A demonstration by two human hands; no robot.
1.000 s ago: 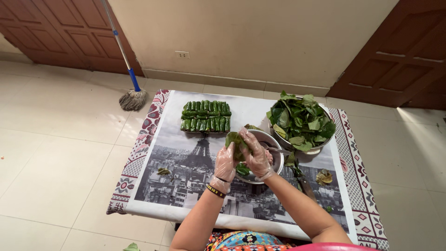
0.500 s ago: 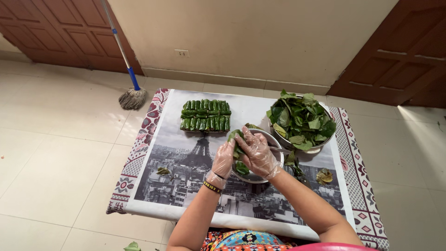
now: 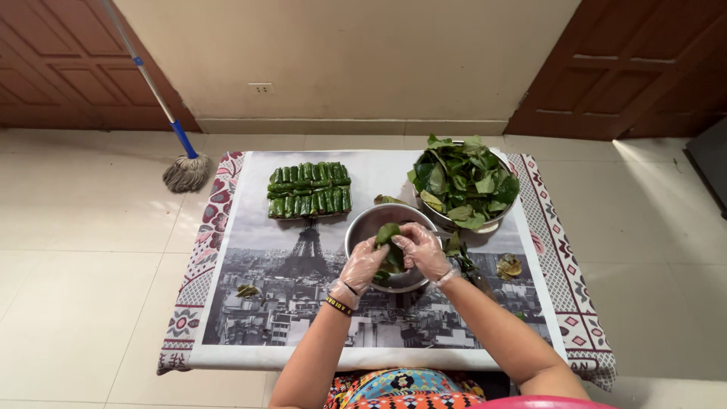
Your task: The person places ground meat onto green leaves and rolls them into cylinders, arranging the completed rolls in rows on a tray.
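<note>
- Nearest the camera, a patterned bright garment (image 3: pixel 401 388) showed at the bottom edge, and both bare forearms reached forward from it over the worktop (image 3: pixel 250 310).
- The worktop was covered by a printed cloth with a grey city scene and a tower, edged by a red-and-white patterned border.
- The left hand (image 3: pixel 362 266), in a clear thin glove with a dark band at the wrist, had its fingers (image 3: pixel 376 248) curled narrowly around a green leaf (image 3: pixel 387 232).
- The right hand (image 3: pixel 424 250), gloved the same way, met the left one, its fingers closed on the same leaf from the other side.
- Both hands held the leaf just above a metal bowl (image 3: pixel 367 226), which stood near the middle of the worktop; more green showed inside the bowl under the hands.
- A small scrap of leaf (image 3: pixel 248 290) lay on the cloth left of the bowl, well apart from it.
- A yellowed, crumpled leaf (image 3: pixel 508 266) lay to the right of the bowl, near the right forearm.
- Farther back on the right, a round basin (image 3: pixel 491 224) held a loose heap of fresh leaves (image 3: pixel 463 180), and its rim stood just beside the metal bowl.
- Farther back on the left, two tidy rows of leaf rolls (image 3: pixel 309 190) lay side by side.
- Beyond the worktop, a mop (image 3: pixel 185 171) with a blue-and-white handle rested on the pale tiled floor, leaning towards a wooden door.
</note>
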